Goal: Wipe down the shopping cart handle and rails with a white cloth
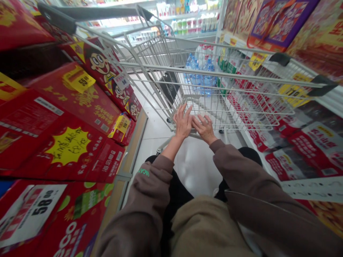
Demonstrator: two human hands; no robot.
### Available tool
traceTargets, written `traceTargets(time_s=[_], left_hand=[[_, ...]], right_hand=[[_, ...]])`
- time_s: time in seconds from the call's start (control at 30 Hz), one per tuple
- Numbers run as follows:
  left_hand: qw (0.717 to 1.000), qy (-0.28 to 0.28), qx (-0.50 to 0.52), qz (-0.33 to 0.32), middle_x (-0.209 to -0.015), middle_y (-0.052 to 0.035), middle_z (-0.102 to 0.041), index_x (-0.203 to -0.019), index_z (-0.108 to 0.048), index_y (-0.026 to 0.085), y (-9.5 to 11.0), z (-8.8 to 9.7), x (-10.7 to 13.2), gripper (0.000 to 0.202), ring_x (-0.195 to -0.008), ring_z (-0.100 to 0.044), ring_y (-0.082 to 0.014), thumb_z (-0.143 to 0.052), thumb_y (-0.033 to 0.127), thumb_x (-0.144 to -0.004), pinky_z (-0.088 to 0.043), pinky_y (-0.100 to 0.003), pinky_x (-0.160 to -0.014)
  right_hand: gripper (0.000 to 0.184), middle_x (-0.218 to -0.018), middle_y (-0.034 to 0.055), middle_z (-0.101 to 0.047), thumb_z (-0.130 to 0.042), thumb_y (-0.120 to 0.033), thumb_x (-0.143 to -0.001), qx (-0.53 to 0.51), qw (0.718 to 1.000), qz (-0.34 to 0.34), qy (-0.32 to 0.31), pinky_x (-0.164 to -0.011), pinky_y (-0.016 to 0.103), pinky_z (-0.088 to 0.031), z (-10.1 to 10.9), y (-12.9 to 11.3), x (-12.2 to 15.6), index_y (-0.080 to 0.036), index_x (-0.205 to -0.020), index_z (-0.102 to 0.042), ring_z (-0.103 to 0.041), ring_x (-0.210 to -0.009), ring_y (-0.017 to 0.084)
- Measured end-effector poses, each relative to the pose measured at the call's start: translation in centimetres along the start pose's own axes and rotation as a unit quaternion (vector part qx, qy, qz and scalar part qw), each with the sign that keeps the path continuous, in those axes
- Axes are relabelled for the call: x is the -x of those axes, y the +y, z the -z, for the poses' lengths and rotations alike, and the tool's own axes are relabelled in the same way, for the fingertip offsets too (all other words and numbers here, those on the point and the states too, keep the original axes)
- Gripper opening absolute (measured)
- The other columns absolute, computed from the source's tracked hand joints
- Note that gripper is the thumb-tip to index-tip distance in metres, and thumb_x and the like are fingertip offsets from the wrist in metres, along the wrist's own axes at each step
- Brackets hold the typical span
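Observation:
A wire shopping cart (214, 73) stands in front of me in a store aisle. Both of my hands reach low to its near wire panel. My left hand (183, 122) rests against the wires with its fingers stretched upward and apart, holding nothing. Just beside it, almost touching, my right hand (204, 128) lies on the wires with its fingers spread. Something pale shows under its fingertips, and I cannot make out what. A shrink-wrapped pack of water bottles (199, 76) sits at the cart's far end. A dark flat item (169, 87) leans inside the cart on the left.
Red gift boxes with yellow price tags (79, 79) are stacked close on the left. Shelves of red packages (300, 142) line the right. The white tiled floor (194, 166) runs ahead under the cart. The cart's grey handle bar (93, 13) crosses overhead.

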State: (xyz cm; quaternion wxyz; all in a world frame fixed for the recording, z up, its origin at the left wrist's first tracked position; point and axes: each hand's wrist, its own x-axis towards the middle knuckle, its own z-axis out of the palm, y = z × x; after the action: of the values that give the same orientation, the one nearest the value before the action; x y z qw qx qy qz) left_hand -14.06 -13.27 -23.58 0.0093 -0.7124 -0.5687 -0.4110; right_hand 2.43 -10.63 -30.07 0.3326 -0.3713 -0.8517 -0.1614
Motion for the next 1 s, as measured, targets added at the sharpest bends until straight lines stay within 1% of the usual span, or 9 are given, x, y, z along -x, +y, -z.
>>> traceTargets(time_s=[0.17, 0.27, 0.37, 0.5, 0.6, 0.7, 0.83, 0.93, 1.0], left_hand=[[1.0, -0.015, -0.008, -0.007, -0.174, -0.0069, -0.029, -0.156, -0.05, 0.029, 0.1, -1.3, 0.4, 0.06, -0.164, -0.015, -0.03, -0.021, 0.05, -0.108, -0.017, -0.06, -0.129], [1.0, -0.018, 0.002, -0.021, -0.176, -0.0048, -0.024, -0.158, -0.047, 0.03, 0.9, -2.2, 0.3, 0.06, -0.166, -0.007, -0.029, -0.022, 0.051, -0.108, -0.011, -0.059, -0.131], [0.999, -0.021, 0.018, -0.032, -0.178, -0.0052, -0.019, -0.16, -0.044, 0.03, 2.1, -3.0, 0.1, 0.063, -0.166, -0.004, -0.0297, -0.018, 0.052, -0.108, -0.009, -0.06, -0.132], [0.999, -0.004, 0.038, -0.017, -0.179, -0.0068, -0.013, -0.162, -0.041, 0.028, 2.9, -3.8, 0.0, 0.071, -0.166, 0.001, -0.0301, -0.009, 0.058, -0.107, -0.006, -0.06, -0.132], [0.999, -0.001, 0.052, 0.011, -0.178, -0.0064, -0.017, -0.162, -0.041, 0.029, 2.5, -4.1, 0.3, 0.076, -0.166, -0.003, -0.0291, -0.004, 0.062, -0.104, -0.006, -0.06, -0.131], [0.997, -0.006, 0.064, 0.034, -0.174, -0.0069, -0.03, -0.162, -0.041, 0.031, 1.9, -4.0, 0.3, 0.076, -0.165, -0.013, -0.0294, -0.002, 0.061, -0.104, -0.008, -0.064, -0.13], [0.997, 0.005, 0.063, 0.048, -0.164, -0.0066, -0.047, -0.154, -0.052, 0.033, 1.7, -3.9, 0.0, 0.077, -0.163, -0.02, -0.0276, -0.001, 0.061, -0.104, -0.013, -0.062, -0.13], [0.995, 0.024, 0.067, 0.064, -0.159, -0.007, -0.052, -0.149, -0.059, 0.032, 2.0, -4.1, -0.3, 0.082, -0.162, -0.024, -0.0268, 0.001, 0.064, -0.103, -0.015, -0.06, -0.13], [0.994, 0.031, 0.069, 0.074, -0.158, -0.008, -0.053, -0.147, -0.06, 0.031, 2.1, -4.2, -0.4, 0.086, -0.161, -0.024, -0.0273, 0.003, 0.067, -0.101, -0.015, -0.06, -0.13]], right_hand=[[0.04, -0.139, 0.0038, -0.072, -0.043, -0.021, -0.108, 0.008, 1.0, 0.006, 0.009, -0.121, 0.051, -0.042, -0.3, -0.3, 2.4, -0.03, -0.139, -0.066, -0.064, -0.13, 0.022], [0.039, -0.138, 0.0044, -0.073, -0.043, -0.023, -0.108, 0.01, 1.0, -0.007, 0.026, -0.123, 0.053, -0.04, -0.1, 0.4, 2.3, -0.03, -0.139, -0.066, -0.061, -0.136, 0.023], [0.039, -0.142, 0.0023, -0.071, -0.043, -0.025, -0.108, 0.013, 0.999, -0.025, 0.036, -0.126, 0.053, -0.035, 0.3, 1.7, 1.6, -0.034, -0.139, -0.065, -0.056, -0.143, 0.024], [0.041, -0.149, 0.0015, -0.065, -0.043, -0.025, -0.108, 0.002, 0.999, -0.047, 0.02, -0.126, 0.054, -0.035, 0.7, 2.9, 2.3, -0.036, -0.142, -0.063, -0.056, -0.142, 0.024], [0.041, -0.143, 0.0027, -0.07, -0.044, -0.022, -0.108, -0.01, 0.999, -0.043, -0.003, -0.122, 0.054, -0.042, 0.9, 2.7, 4.0, -0.033, -0.14, -0.065, -0.062, -0.134, 0.023], [0.041, -0.141, 0.0028, -0.071, -0.045, -0.02, -0.107, -0.009, 0.999, -0.035, -0.006, -0.119, 0.054, -0.045, 1.3, 2.7, 5.1, -0.033, -0.14, -0.065, -0.064, -0.131, 0.024], [0.045, -0.147, 0.0006, -0.067, -0.047, -0.021, -0.107, -0.005, 0.999, -0.037, 0.031, -0.123, 0.056, -0.04, 2.5, 4.3, 4.1, -0.038, -0.147, -0.058, -0.058, -0.14, 0.024], [0.045, -0.148, -0.0017, -0.066, -0.047, -0.024, -0.107, 0.002, 0.997, -0.049, 0.054, -0.126, 0.055, -0.037, 3.1, 6.0, 3.3, -0.041, -0.147, -0.057, -0.056, -0.142, 0.022], [0.043, -0.146, -0.0026, -0.067, -0.048, -0.023, -0.107, 0.013, 0.997, -0.046, 0.061, -0.125, 0.053, -0.038, 3.1, 6.5, 3.7, -0.041, -0.145, -0.059, -0.057, -0.14, 0.022]])
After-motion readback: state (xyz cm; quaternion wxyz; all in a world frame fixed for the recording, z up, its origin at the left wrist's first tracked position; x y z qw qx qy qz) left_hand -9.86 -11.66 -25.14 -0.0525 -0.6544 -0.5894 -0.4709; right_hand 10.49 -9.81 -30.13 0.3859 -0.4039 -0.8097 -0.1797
